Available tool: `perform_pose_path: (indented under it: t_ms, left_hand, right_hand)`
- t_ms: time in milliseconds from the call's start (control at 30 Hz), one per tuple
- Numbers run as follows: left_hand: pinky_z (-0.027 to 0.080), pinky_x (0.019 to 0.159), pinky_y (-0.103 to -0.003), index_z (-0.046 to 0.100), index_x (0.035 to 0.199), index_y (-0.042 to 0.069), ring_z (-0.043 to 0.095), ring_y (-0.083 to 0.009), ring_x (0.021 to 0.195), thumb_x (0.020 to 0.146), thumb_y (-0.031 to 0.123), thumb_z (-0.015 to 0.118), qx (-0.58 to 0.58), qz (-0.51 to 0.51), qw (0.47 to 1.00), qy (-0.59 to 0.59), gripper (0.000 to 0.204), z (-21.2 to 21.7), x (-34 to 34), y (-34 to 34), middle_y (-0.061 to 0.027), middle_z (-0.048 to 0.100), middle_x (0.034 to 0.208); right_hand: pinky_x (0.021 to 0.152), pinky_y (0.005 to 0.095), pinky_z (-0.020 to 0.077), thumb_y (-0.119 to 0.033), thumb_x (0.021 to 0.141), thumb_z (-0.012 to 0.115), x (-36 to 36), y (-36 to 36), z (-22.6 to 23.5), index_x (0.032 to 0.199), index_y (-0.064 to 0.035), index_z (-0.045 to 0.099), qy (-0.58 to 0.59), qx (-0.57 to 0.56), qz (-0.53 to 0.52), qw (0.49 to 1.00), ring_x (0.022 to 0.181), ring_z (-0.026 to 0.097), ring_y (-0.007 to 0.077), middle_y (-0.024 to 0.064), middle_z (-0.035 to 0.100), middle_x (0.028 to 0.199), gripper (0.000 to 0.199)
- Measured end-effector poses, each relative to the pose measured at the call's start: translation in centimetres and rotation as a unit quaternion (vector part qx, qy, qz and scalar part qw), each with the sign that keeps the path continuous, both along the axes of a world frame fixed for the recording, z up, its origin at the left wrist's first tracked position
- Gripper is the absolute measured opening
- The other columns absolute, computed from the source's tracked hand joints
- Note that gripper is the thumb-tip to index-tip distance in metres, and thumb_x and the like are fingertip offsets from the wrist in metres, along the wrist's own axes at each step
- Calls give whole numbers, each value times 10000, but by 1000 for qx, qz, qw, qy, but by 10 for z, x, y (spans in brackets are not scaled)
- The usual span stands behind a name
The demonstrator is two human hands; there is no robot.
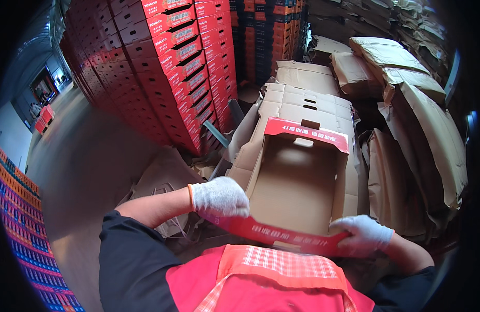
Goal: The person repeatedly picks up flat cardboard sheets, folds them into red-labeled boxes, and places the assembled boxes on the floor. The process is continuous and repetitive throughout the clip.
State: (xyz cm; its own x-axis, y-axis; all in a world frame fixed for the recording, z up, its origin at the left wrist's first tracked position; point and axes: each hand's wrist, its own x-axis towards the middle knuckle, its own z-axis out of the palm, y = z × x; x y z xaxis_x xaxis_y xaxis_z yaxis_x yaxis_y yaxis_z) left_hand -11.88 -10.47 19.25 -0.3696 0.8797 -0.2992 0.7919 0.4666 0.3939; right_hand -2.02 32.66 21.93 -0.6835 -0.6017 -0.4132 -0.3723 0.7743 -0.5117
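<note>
Left gloved hand [221,197] curling around, right gloved hand [365,235] pinching near corners of red-walled cardboard tray [281,233], tray resting ahead, between hands, on cardboard blanks [287,99]. Uneven pull possibly popping corner folds or dragging blanks askew. White lettering showing on tray's red walls, also on stacked red cartons [146,67] beyond left hand.

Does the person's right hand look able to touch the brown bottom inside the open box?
Probably yes. The right hand is at the near right corner of the open box, and the open top leaves the brown bottom exposed, though it might need to loosen its grip first.
</note>
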Motion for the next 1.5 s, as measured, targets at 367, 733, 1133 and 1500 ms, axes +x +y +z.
perform_pose_path:
  t_ms: [367,733,1133,1500]
  left_hand:
    - [395,1110,-340,217,1582,97,525,-134,1216,1028,100,481,649,345,428,-526,614,-177,21,39,-58,496,1419]
    - [529,974,-440,646,972,94,669,-249,985,875,201,544,539,306,220,-753,176,-134,53,158,-69,694,995]
    - [349,1086,-581,581,1253,-80,495,-430,1279,660,536,784,443,76,831,328,878,61,57,122,-277,556,1314]
    - [528,737,-449,721,887,20,683,-340,774,630,789,695,346,-9,906,242,811,123,-40,177,-197,692,808]
  right_hand:
    - [1041,323,436,-174,872,617,-32,5,-142,1518,-34,343,-127,-561,-473,667,1236,533,214,119,509,1415,715]
    - [1006,353,468,-133,765,601,-68,-45,147,1377,-1,493,166,-259,-305,901,1157,586,211,137,599,1249,636]
    - [786,364,547,-208,975,581,-95,-93,112,1178,-17,603,508,-98,-255,817,874,708,289,192,710,957,279]
    - [670,404,547,-229,937,638,-58,-43,141,942,-23,680,469,-50,-265,841,697,701,324,175,690,749,211]
